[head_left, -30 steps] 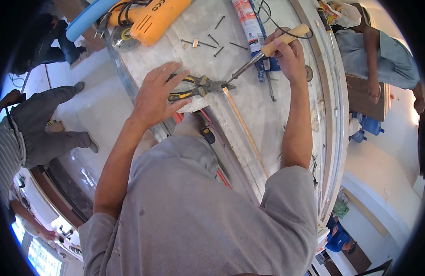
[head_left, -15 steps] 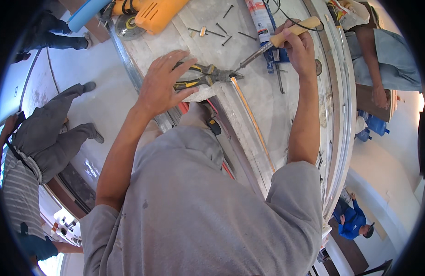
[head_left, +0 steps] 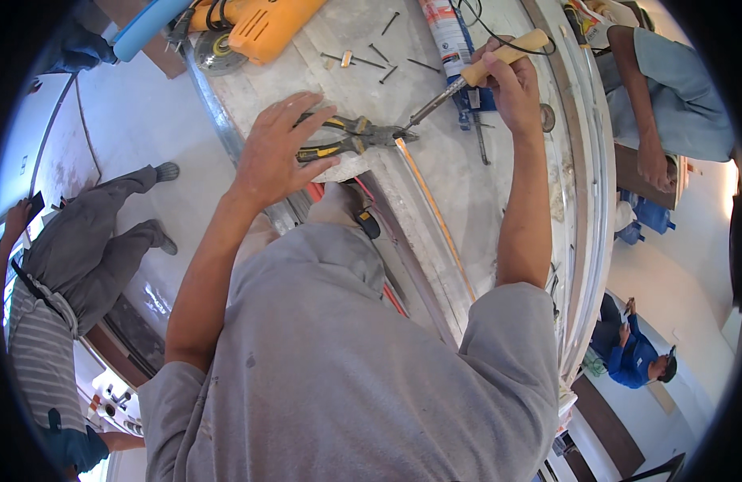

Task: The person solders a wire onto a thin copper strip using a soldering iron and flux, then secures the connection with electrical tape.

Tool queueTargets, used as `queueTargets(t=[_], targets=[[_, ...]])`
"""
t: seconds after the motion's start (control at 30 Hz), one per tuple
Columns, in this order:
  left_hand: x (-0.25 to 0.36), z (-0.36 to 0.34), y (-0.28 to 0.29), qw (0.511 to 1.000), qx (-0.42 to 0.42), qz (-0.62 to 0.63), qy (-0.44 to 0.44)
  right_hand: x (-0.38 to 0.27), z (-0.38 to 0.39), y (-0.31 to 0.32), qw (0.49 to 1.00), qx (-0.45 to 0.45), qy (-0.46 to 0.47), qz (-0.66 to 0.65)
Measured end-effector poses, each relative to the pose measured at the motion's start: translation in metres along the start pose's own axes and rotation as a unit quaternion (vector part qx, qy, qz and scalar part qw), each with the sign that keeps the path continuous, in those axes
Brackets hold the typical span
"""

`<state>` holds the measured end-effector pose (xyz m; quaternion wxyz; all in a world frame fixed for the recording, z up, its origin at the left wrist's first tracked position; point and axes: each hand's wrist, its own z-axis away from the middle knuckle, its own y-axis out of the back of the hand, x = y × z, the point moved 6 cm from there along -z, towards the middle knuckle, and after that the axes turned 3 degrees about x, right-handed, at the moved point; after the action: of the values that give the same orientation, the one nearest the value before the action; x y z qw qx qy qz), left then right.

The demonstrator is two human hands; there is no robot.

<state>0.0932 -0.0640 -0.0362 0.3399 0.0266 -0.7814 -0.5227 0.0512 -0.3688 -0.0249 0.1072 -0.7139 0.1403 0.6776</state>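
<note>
My right hand (head_left: 511,88) grips the wooden handle of a soldering iron (head_left: 435,103), with a black cord at its back end. The iron's tip points down to the left and meets the jaws of the pliers (head_left: 359,136), beside the upper end of a thin orange-and-white strip (head_left: 434,205). Whether it touches the strip, I cannot tell. The pliers, with black and yellow handles, lie flat on the worktop. My left hand (head_left: 279,149) is open, fingers spread by the plier handles; any contact under the fingers is hidden.
Several screws (head_left: 379,55) lie on the pale worktop (head_left: 467,209). Beyond them are an orange angle grinder (head_left: 267,28) and a white-and-red tube (head_left: 447,40). People stand at the left (head_left: 90,233) and right (head_left: 668,96); another in blue (head_left: 628,345) is farther right.
The iron's tip has moved slightly left and down, onto the plier jaws by the strip's end. My left hand keeps its place. The person in blue has shifted.
</note>
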Motion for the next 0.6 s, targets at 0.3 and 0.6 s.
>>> queueTargets(t=[0.3,0.6], targets=[[0.001,-0.001,0.001,1.0,-0.001,0.009,-0.003,0.004,-0.003,0.012,0.997,-0.007,-0.028,-0.077],[0.0,0.0,0.0,1.0,-0.001,0.004,-0.001,-0.004,-0.001,0.0,1.0,0.016,-0.019,0.001]])
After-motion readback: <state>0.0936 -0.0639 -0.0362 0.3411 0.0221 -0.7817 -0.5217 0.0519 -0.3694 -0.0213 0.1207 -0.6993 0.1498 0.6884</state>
